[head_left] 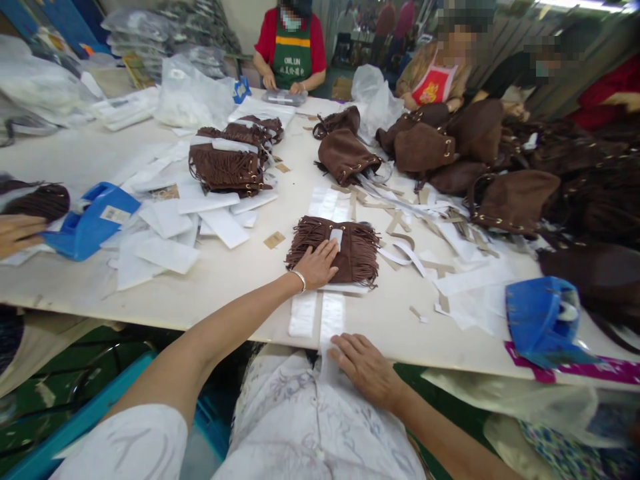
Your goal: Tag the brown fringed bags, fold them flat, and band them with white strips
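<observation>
My left hand (317,265) lies flat, fingers spread, on the near left part of a brown fringed suede bag (345,250) on the white table (230,280). A bracelet sits on that wrist. A small white tag shows on the bag's upper middle. My right hand (364,367) rests at the table's near edge over my lap, its fingers curled on the lower end of a long white paper strip (331,319) that runs under the bag. A second white strip (303,313) lies beside it.
A stack of fringed bags (227,163) stands at mid left among loose white papers (170,237). Blue tape dispensers sit at left (90,220) and right (543,320). Many brown bags (500,180) pile at right. Other people work at the far side; another person's hand (17,233) shows at left.
</observation>
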`<state>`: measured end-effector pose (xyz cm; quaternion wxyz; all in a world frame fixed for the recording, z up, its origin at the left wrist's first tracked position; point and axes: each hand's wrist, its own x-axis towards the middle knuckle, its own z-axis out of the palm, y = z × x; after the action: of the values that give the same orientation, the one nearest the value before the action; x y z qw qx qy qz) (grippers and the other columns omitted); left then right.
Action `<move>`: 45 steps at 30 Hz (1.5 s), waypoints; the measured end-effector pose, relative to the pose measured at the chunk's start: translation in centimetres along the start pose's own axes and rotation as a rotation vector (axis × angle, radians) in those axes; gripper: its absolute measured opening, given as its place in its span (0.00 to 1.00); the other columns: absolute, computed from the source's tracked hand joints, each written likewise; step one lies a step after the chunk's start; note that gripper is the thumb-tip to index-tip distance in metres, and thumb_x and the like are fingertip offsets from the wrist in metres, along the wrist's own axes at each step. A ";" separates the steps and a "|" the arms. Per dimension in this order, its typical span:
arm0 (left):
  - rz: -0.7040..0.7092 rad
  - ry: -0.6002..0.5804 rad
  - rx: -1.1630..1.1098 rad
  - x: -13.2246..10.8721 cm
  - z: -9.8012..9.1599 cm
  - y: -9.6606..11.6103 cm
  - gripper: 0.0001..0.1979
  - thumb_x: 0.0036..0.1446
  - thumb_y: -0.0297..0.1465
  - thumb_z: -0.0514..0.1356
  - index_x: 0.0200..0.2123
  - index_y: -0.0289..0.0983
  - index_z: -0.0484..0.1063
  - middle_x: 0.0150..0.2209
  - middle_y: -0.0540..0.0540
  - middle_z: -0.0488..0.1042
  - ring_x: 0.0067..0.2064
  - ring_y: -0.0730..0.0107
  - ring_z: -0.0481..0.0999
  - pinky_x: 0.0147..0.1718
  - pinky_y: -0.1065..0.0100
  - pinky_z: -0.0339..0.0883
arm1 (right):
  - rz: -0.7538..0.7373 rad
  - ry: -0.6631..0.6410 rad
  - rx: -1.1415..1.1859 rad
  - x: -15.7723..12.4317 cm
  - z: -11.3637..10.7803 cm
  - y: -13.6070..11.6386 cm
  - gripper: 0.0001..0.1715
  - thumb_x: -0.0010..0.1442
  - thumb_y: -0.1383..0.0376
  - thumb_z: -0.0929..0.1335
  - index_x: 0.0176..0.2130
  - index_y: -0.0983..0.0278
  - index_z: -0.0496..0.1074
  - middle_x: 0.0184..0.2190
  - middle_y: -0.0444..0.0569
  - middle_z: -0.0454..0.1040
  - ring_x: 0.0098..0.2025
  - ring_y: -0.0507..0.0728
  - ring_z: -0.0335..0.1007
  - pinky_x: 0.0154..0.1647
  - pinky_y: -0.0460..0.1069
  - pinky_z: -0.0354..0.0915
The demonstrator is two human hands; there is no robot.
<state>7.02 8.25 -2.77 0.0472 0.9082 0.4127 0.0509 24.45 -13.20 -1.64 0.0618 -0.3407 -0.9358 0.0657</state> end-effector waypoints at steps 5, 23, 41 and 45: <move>0.000 -0.010 0.004 0.0 -0.1 0.0 0.32 0.65 0.41 0.43 0.68 0.34 0.42 0.71 0.43 0.36 0.70 0.55 0.39 0.60 0.45 0.51 | 0.118 0.095 0.241 0.4 -1.0 -0.4 0.14 0.66 0.71 0.60 0.48 0.64 0.69 0.47 0.54 0.73 0.46 0.59 0.66 0.47 0.54 0.63; -0.004 0.021 0.005 0.0 -0.1 0.0 0.32 0.64 0.42 0.44 0.68 0.36 0.44 0.71 0.43 0.38 0.70 0.55 0.42 0.60 0.46 0.53 | 0.407 -0.033 0.945 2.0 -1.1 1.1 0.16 0.66 0.59 0.62 0.30 0.63 0.70 0.28 0.44 0.70 0.32 0.52 0.64 0.34 0.46 0.58; -0.010 0.069 -0.025 -0.2 -0.6 0.2 0.31 0.64 0.41 0.46 0.67 0.37 0.45 0.71 0.42 0.40 0.69 0.55 0.42 0.60 0.47 0.52 | 0.036 -0.241 0.805 8.6 -10.8 3.7 0.09 0.61 0.69 0.64 0.37 0.61 0.74 0.34 0.44 0.77 0.35 0.51 0.71 0.36 0.44 0.62; -0.016 0.056 -0.093 -0.2 -0.6 0.0 0.32 0.63 0.40 0.48 0.67 0.38 0.46 0.71 0.42 0.40 0.69 0.53 0.42 0.61 0.46 0.51 | 0.214 -0.078 1.060 12.1 -11.1 7.8 0.08 0.62 0.63 0.65 0.35 0.63 0.73 0.26 0.43 0.73 0.28 0.51 0.69 0.30 0.44 0.62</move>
<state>6.82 8.06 -2.20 0.0783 0.8999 0.4183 0.0951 21.94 1.48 8.89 0.1832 -0.3534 -0.7362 0.5472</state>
